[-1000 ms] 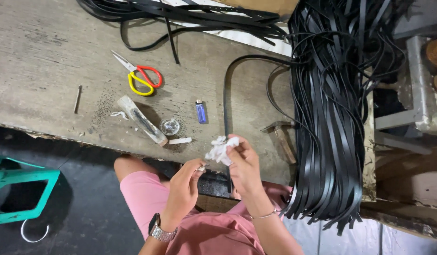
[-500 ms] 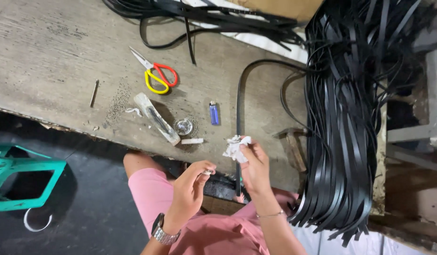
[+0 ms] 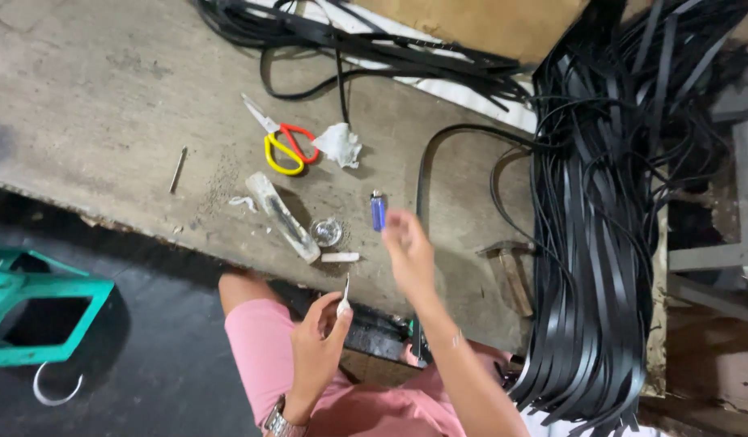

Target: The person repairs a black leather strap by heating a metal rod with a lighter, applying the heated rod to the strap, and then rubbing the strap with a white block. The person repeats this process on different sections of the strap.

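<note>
My left hand is low over my pink shorts and pinches a small thin blade-like tool that points up. My right hand hovers, blurred, above the table's near edge with its fingers apart and nothing in it, just below a blue lighter. A crumpled white tissue lies on the table next to the red and yellow scissors. A clear plastic tube, a small round glass lid and a white stick lie near the edge.
A thick bundle of black straps hangs over the table's right side, with more straps along the back. A nail lies at the left. A hammer rests near the edge. A teal stool stands on the dark floor.
My right hand held the crumpled tissue before; the tissue now lies on the table by the scissors and the hand is drawn back, fingers apart. The left hand keeps its small tool.
</note>
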